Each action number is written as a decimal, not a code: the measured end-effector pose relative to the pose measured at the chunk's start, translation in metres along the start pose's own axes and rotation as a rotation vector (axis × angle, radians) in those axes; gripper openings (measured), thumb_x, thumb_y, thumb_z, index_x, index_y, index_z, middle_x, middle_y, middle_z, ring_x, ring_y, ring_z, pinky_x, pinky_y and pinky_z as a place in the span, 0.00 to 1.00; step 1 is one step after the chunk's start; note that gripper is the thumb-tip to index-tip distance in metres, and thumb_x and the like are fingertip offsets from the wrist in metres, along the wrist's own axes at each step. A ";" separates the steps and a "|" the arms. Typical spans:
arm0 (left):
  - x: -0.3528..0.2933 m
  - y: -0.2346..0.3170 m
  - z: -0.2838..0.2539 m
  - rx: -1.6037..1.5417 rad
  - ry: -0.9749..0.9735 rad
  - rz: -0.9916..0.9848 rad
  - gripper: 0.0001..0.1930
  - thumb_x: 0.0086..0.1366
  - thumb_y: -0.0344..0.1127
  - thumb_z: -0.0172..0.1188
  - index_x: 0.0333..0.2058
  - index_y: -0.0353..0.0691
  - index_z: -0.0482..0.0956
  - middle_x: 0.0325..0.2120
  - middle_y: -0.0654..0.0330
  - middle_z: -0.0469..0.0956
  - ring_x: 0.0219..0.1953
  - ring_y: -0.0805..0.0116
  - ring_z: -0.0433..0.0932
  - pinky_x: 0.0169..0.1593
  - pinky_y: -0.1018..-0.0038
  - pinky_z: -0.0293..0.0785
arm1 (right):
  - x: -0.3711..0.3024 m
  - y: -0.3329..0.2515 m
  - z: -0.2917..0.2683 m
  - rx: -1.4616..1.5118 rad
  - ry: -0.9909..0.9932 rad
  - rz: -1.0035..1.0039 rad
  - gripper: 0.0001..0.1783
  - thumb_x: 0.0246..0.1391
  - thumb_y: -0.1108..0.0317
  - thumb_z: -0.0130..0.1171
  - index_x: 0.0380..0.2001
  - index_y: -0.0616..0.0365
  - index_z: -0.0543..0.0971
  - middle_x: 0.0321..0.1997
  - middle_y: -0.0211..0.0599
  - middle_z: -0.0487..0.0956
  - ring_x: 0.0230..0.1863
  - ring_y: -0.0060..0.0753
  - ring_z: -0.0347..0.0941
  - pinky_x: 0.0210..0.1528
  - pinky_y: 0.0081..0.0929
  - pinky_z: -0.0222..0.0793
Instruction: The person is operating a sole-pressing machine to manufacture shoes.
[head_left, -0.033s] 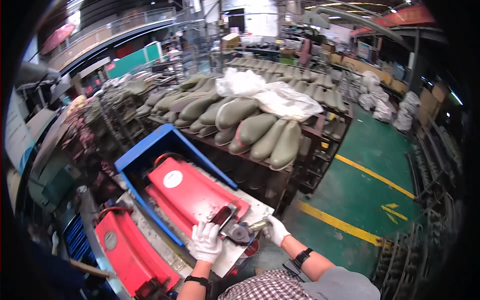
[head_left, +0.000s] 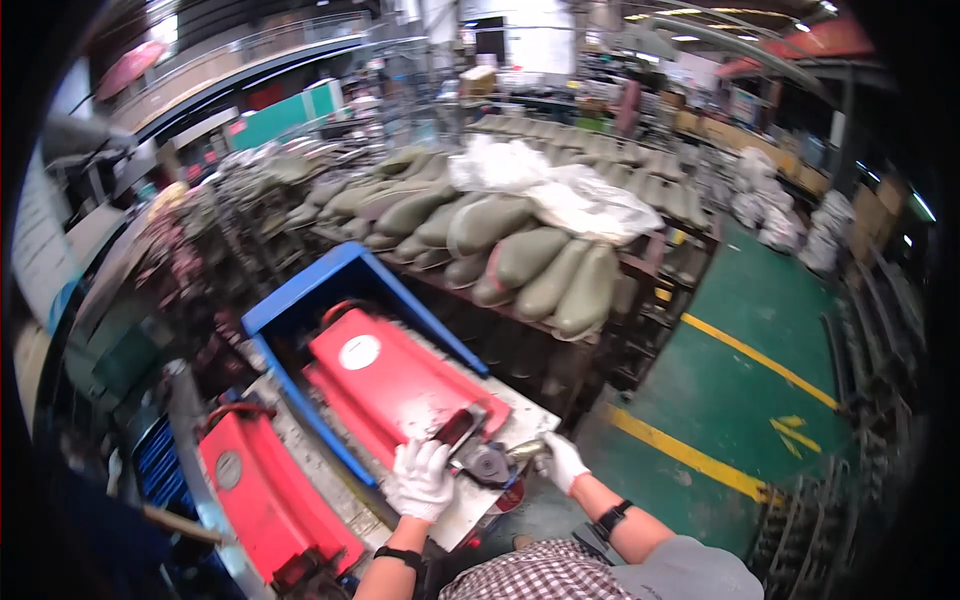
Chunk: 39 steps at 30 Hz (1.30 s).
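Standing leftmost: small red panel point(head_left: 270, 490), touched by neither hand.
Blue frame point(head_left: 300, 288): around the far part of the main red panel point(head_left: 405, 380).
Left hand point(head_left: 422, 482): gloved, palm down, fingers slightly spread; exact contact cannot be told.
Metal fitting point(head_left: 488, 466): between the hands, at the main red panel's near end.
Step in hand: judged as steadying and working this fitting.
Short handle point(head_left: 526, 452): projects rightward from the fitting.
Right hand point(head_left: 564, 463): fingers closed about the handle's outer end.
Next move: judged to need firm right grip, left fingers clear.

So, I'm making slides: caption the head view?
White-gloved left hand and right hand at a long red machine, olive boot-shaped pieces racked behind.
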<state>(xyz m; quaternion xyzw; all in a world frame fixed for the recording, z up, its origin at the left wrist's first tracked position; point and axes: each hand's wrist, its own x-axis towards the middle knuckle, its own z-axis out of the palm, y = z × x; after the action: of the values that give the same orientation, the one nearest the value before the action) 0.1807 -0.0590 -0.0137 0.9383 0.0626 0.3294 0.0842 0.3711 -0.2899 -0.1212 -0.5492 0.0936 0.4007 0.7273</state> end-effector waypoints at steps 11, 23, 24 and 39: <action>-0.058 0.014 -0.053 -0.001 0.136 -0.387 0.23 0.49 0.30 0.67 0.48 0.37 0.81 0.47 0.49 0.82 0.52 0.45 0.79 0.56 0.52 0.75 | 0.045 -0.046 0.009 -1.242 0.279 -1.182 0.07 0.52 0.67 0.69 0.34 0.56 0.85 0.36 0.43 0.85 0.43 0.53 0.81 0.49 0.47 0.73; -0.152 -0.022 -0.149 0.386 -0.217 -0.668 0.16 0.56 0.44 0.70 0.39 0.42 0.86 0.28 0.54 0.82 0.38 0.51 0.81 0.46 0.56 0.73 | 0.068 -0.062 0.029 -1.598 0.464 -0.833 0.20 0.60 0.51 0.56 0.33 0.54 0.87 0.34 0.53 0.85 0.40 0.59 0.83 0.47 0.52 0.77; -0.174 -0.041 -0.135 0.265 -0.133 -0.637 0.15 0.58 0.48 0.68 0.37 0.44 0.87 0.25 0.52 0.81 0.33 0.50 0.82 0.40 0.55 0.75 | 0.070 -0.060 0.039 -1.584 0.445 -0.792 0.20 0.60 0.50 0.55 0.34 0.52 0.88 0.37 0.51 0.86 0.42 0.59 0.83 0.47 0.52 0.78; -0.146 -0.090 -0.134 -0.375 -0.724 -1.214 0.23 0.59 0.57 0.74 0.34 0.39 0.88 0.25 0.60 0.84 0.29 0.69 0.82 0.39 0.70 0.75 | 0.079 -0.078 0.054 -1.662 0.315 -0.399 0.28 0.61 0.45 0.47 0.47 0.50 0.88 0.53 0.47 0.86 0.57 0.56 0.81 0.60 0.48 0.75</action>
<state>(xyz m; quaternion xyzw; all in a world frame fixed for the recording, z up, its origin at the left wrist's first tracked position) -0.0220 0.0194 -0.0176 0.7581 0.4826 -0.1012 0.4268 0.4601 -0.2107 -0.0894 -0.9576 -0.2279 0.1236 0.1259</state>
